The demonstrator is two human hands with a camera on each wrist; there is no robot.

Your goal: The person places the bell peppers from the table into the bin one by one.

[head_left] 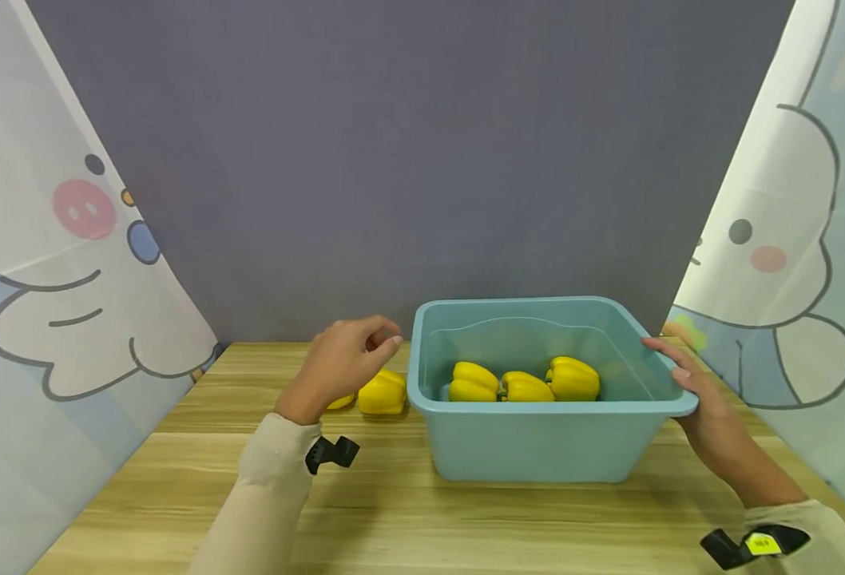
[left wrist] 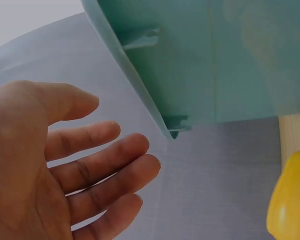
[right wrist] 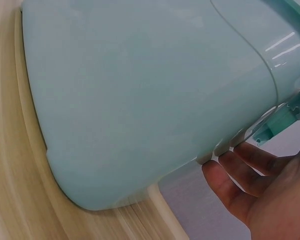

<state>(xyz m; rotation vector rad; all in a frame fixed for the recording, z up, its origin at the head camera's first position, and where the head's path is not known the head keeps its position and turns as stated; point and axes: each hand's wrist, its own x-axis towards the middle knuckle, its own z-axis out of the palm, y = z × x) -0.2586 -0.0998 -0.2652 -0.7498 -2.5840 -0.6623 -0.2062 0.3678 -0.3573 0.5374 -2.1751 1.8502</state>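
A light blue-green plastic tub (head_left: 530,443) stands on the table with three yellow bell peppers (head_left: 573,379) visible inside. My right hand (head_left: 713,419) grips its right rim; in the right wrist view the fingertips (right wrist: 217,175) touch the outer wall below the rim. My left hand (head_left: 347,363) hovers just left of the tub, fingers loosely bent and holding nothing. In the left wrist view a gap separates it from the tub's rim (left wrist: 135,80). Below and behind the left hand, a yellow bell pepper (head_left: 382,393) lies on the table, and another (head_left: 341,402) is mostly hidden by that hand.
The wood-grain table (head_left: 394,527) runs back to a grey fabric panel (head_left: 422,160). Cartoon-printed panels stand on the left (head_left: 41,335) and right (head_left: 789,263) sides. The right hand and the tub are close to the right panel.
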